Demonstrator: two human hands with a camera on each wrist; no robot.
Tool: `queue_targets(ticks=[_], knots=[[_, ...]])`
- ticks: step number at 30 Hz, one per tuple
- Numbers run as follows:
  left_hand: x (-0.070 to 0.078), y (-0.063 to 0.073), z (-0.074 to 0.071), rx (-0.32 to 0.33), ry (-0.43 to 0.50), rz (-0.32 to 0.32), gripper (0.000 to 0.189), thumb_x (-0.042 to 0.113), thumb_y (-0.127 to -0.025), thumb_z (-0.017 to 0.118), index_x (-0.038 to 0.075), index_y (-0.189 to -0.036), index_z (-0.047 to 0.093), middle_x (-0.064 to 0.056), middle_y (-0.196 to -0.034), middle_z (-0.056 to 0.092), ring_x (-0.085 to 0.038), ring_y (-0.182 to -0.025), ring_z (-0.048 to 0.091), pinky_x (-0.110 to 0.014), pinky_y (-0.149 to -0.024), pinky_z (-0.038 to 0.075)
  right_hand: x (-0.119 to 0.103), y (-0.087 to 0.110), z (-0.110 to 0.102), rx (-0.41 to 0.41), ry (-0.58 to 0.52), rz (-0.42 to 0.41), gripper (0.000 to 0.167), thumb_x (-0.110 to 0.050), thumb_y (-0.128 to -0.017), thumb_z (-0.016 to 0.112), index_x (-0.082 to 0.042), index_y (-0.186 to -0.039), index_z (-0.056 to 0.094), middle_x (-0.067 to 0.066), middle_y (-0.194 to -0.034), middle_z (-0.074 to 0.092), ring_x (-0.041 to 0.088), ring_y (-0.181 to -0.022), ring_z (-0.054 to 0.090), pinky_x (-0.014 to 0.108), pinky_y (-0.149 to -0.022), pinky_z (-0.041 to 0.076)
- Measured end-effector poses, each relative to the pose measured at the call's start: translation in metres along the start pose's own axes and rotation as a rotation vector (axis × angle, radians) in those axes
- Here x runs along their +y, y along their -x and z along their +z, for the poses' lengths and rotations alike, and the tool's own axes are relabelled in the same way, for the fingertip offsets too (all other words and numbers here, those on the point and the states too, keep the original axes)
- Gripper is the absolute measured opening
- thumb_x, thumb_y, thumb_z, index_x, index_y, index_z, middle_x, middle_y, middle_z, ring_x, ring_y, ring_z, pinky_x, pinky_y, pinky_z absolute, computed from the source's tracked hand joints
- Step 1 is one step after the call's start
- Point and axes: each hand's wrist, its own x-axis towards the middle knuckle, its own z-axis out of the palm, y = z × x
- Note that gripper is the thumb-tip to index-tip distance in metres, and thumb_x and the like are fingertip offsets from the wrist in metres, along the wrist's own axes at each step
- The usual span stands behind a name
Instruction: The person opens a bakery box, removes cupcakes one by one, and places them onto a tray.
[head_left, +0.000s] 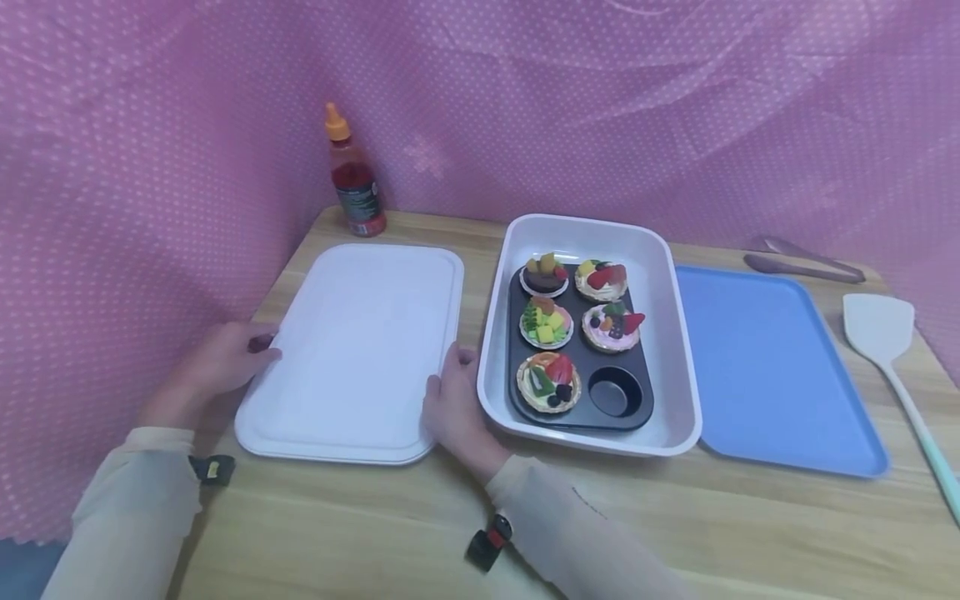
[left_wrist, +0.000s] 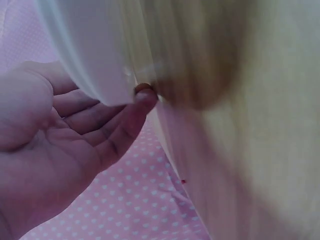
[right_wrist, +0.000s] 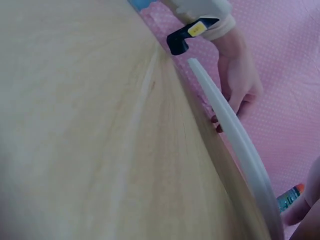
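Observation:
A white rectangular lid with a raised panel lies flat on the left of the table, between my two hands. My left hand grips its left edge, the thumb at the rim. In the left wrist view, the fingers of that hand reach under the white edge. On the opposite long side, my right hand holds the right edge, close beside the white deep tray. The right wrist view shows the lid's edge side-on, with the left hand beyond it.
Inside the deep tray sits a dark muffin pan with several fruit tarts. A blue tray lies to its right, near metal tongs and a spatula. A sauce bottle stands at the back left, before pink cloth.

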Motion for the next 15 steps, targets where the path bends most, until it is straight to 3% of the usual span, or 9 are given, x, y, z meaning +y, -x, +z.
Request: queue_targets(ticks=[6,11,15], knots=[[0.0026,0.0007,0.0005,0.031,-0.014,-0.059,0.034,0.007,-0.092,0.066,-0.012,-0.121,0.065,-0.033,-0.108,0.069,-0.036,-0.087,0.069,-0.051,-0.078,0.058,-0.0029,0.0024,0.0013,-0.007,-0.002,-0.006,0.069,-0.013,-0.1,0.057,0.011,-0.154,0.022,0.034,-0.153,0.025,0.041,-0.147,0.031,0.047,-0.123,0.026],[0.0035,0.0006,0.0033,0.029,0.007,-0.13,0.035,0.007,-0.092,0.067,-0.012,-0.122,0.064,-0.034,-0.113,0.067,-0.043,-0.095,0.069,-0.053,-0.081,0.057,-0.0034,0.0029,0.0014,-0.006,-0.012,0.022,0.073,-0.019,-0.099,0.059,0.008,-0.156,0.022,0.03,-0.155,0.026,0.039,-0.147,0.032,0.046,-0.123,0.027],[0.0025,0.0021,0.0051,0.043,0.033,-0.153,0.037,0.009,-0.091,0.068,-0.012,-0.121,0.064,-0.035,-0.117,0.066,-0.049,-0.103,0.066,-0.058,-0.087,0.055,-0.0039,0.0025,0.0013,-0.001,-0.019,0.038,0.075,-0.022,-0.098,0.063,0.006,-0.156,0.024,0.028,-0.155,0.027,0.037,-0.147,0.033,0.046,-0.123,0.028]])
